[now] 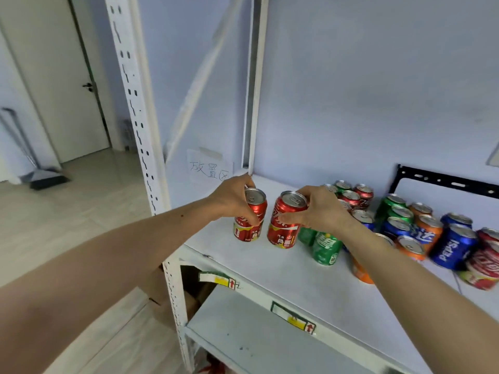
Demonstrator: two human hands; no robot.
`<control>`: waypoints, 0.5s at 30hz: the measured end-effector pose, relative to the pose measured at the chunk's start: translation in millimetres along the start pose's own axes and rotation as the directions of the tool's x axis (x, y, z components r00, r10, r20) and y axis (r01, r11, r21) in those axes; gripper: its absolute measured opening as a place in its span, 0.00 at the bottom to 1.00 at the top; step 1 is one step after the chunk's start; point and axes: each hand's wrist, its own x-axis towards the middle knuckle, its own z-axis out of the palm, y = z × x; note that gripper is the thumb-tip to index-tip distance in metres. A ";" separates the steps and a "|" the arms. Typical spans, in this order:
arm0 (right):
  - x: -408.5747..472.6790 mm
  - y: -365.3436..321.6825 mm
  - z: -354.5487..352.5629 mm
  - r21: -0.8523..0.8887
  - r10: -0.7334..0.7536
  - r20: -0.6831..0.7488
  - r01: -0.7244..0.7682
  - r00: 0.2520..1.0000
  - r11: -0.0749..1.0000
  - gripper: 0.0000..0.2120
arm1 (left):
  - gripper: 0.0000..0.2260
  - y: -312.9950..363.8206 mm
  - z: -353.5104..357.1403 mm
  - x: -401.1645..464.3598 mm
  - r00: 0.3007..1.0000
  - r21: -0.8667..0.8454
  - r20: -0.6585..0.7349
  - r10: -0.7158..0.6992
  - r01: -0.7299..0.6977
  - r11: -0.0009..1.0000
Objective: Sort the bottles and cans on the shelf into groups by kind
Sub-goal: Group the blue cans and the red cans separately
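Two red cola cans stand side by side at the left end of the white shelf (259, 268). My left hand (233, 201) grips the left red can (249, 225) around its upper half. My right hand (318, 209) grips the right red can (283, 228) near its top. To the right stands a mixed crowd of cans: a green can (326, 248), an orange can (429, 233), a blue Pepsi can (451, 249) and more red cans (351, 198) at the back. My right forearm hides some of them.
A paper note with handwriting (209, 168) is taped to the wall behind the left end. White shelf posts (137, 112) rise at the left corner. A black metal bracket (442, 182) leans at the back right. A lower shelf (259, 336) lies below.
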 end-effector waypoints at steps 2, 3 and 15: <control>10.1 -13.1 23.0 0.002 0.016 0.005 -0.016 1.000 1.000 0.27 | 0.33 -23.3 -4.9 5.5 1.000 -0.008 0.019 0.000 0.000 1.000; 13.6 -16.4 32.2 0.007 0.020 0.010 -0.020 1.000 1.000 0.26 | 0.32 -32.8 -4.9 7.5 1.000 -0.012 0.023 0.003 -0.003 1.000; 49.4 -21.7 100.3 -0.094 0.100 0.069 -0.093 0.993 0.991 0.29 | 0.30 -108.9 -2.3 38.1 0.994 -0.012 0.112 0.017 -0.016 1.000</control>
